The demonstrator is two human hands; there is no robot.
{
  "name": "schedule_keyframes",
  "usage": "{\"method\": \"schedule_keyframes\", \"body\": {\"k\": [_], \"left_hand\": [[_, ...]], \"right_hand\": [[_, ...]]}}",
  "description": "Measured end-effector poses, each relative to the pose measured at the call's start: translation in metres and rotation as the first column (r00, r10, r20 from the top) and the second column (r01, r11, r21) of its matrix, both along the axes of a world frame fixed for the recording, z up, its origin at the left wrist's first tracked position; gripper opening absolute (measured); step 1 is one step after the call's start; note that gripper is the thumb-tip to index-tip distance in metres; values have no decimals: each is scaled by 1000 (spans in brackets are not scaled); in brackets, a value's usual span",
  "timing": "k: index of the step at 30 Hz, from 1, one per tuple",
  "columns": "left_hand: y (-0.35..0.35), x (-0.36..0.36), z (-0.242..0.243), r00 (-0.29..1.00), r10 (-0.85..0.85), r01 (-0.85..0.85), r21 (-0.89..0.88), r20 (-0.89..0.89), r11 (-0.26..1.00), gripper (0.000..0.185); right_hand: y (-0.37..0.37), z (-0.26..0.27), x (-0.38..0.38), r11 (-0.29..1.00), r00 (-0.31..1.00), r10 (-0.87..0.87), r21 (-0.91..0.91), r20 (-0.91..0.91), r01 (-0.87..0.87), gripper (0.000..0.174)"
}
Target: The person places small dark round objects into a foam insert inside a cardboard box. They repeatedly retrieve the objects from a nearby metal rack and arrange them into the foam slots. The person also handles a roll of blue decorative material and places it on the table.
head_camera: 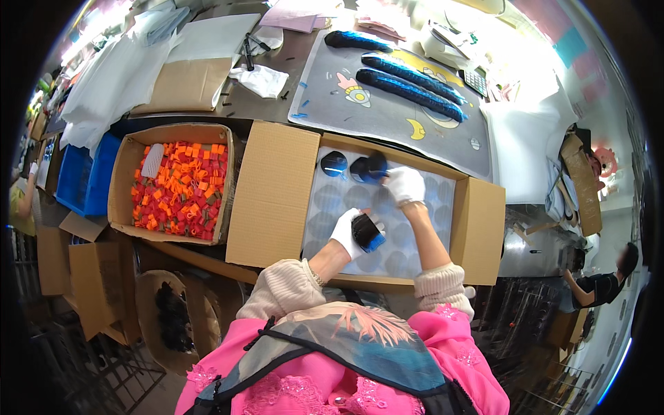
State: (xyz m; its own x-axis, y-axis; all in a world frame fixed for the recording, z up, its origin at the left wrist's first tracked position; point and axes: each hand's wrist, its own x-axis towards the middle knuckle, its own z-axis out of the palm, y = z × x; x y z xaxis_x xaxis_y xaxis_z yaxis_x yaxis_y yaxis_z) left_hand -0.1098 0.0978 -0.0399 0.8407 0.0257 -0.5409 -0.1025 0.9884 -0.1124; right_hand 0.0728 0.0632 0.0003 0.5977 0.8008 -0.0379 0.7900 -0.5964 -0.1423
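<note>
In front of me lies an open cardboard box (478,231), lined by a translucent sheet (332,228) with rows of round shapes showing through. My left hand (346,234), white-gloved with some bare fingertips, holds a short stack of dark discs (366,232), probably lenses, with blue film at the edge. Over the box's far side, my right hand (405,185), also gloved, pinches a blurred dark disc (377,164). That disc overlaps another dark disc (358,169) on the sheet. Farther left, a single dark disc (333,164) with a blue tab lies in the far corner.
A carton (117,181) of orange and red plastic pieces (179,189) stands left, beside a blue bin (85,179). Long rows of discs (410,93) lie on the grey mat (332,104) beyond. White foam sheets (519,150) are at right. A person (604,285) is far right.
</note>
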Motion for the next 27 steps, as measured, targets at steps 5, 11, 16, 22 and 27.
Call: {"method": "schedule_keyframes", "body": {"k": [5,11,16,22,27], "left_hand": [[7,0,8,992,-3,9,46,-128,999,24],[-7,34,38,998,-37,35,39,57,999,21],[-3,45,37,946,-121,78,151,300,985,28],[-9,8,22,997,-65,65,-28,-29,998,25],[-27,-11,24,978,-150,151,-8,-147,989,25]], "right_hand": [[-80,31,40,952,927,-244,-111,286,285,16],[-110,79,-7,993,972,-30,-116,-234,3,20],[-101,78,-48,992,834,-85,31,-544,122,29],[-50,60,-64,981,874,33,185,-484,65,24],[-29,9,-65,997,953,-30,61,-301,50,22]]}}
